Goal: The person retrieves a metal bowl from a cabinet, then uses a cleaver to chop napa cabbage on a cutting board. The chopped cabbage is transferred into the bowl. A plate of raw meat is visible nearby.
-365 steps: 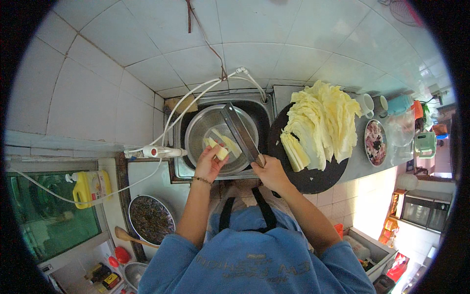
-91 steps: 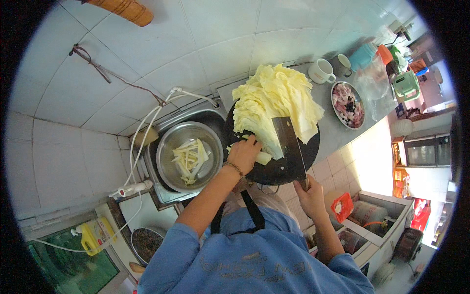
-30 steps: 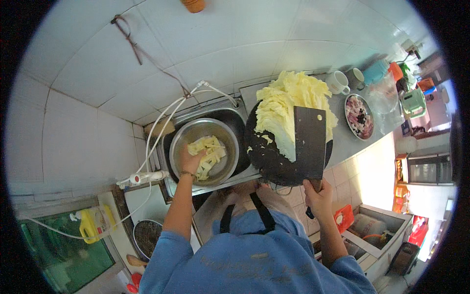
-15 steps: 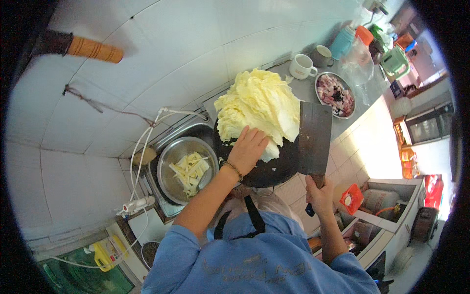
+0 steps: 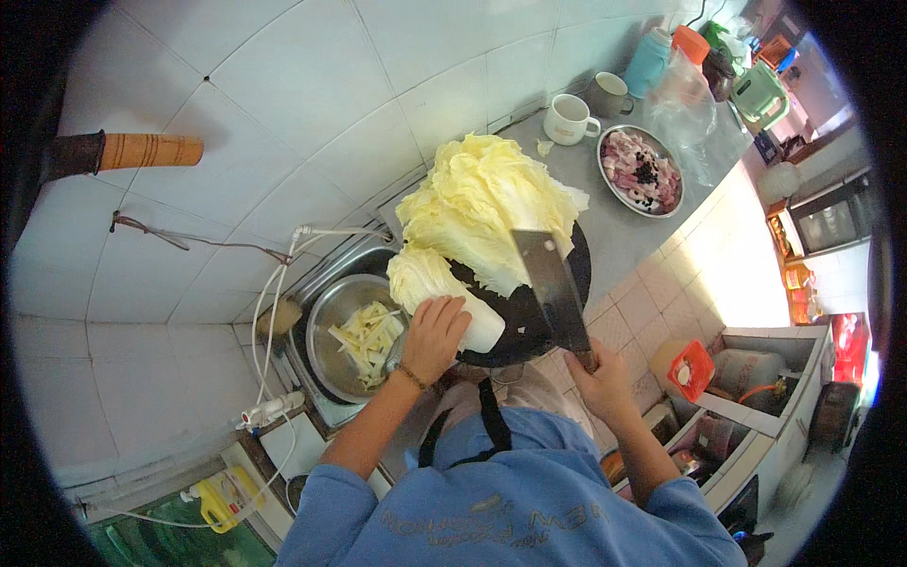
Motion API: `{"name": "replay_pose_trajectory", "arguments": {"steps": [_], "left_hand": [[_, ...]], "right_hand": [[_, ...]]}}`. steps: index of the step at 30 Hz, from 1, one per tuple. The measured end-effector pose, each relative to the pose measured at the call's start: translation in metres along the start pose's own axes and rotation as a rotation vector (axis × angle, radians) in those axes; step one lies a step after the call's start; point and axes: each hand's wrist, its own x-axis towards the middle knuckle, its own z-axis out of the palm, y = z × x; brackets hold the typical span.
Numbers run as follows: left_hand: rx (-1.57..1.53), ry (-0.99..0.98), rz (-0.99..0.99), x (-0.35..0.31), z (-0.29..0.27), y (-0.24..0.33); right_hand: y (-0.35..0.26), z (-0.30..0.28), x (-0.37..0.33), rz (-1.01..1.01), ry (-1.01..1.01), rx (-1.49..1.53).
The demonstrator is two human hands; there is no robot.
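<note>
On the round dark chopping board (image 5: 515,345) lies a large pile of pale yellow napa cabbage leaves (image 5: 491,198). A separate napa cabbage leaf (image 5: 482,326) with a thick white stem lies at the pile's near left. My left hand (image 5: 432,340) grips it from above, fingers curled over the stem. In my right hand (image 5: 603,386) is the handle of a broad dark cleaver (image 5: 556,295). Its blade slants over the board's right part, beside the pile. Left of the board, a metal bowl (image 5: 319,307) in the sink holds cut cabbage strips (image 5: 367,338).
On the grey counter (image 5: 605,255) stand a plate of raw sliced meat (image 5: 619,156) with black bits, a white mug (image 5: 569,121), a darker mug (image 5: 607,94) and a blue bottle (image 5: 652,61). A white hose (image 5: 257,345) hangs beside the sink (image 5: 300,352). An orange-rimmed container (image 5: 688,369) is at lower right.
My left hand has moved left and nearer me, and a leaf now lies apart from the pile beneath it. The cleaver has shifted left over the board, its blade tilted.
</note>
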Motion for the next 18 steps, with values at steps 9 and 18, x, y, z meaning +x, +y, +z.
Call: {"name": "replay_pose_trajectory", "arguments": {"steps": [9,18], "left_hand": [[-0.124,-0.015,-0.151,-0.012,0.006,0.022],[-0.050,0.302,-0.454,-0.004,-0.006,-0.012]], "right_hand": [[-0.013,0.018,0.010,-0.057,-0.139,-0.082],[-0.011,0.017,0.010,-0.090,-0.213,-0.145]]}}
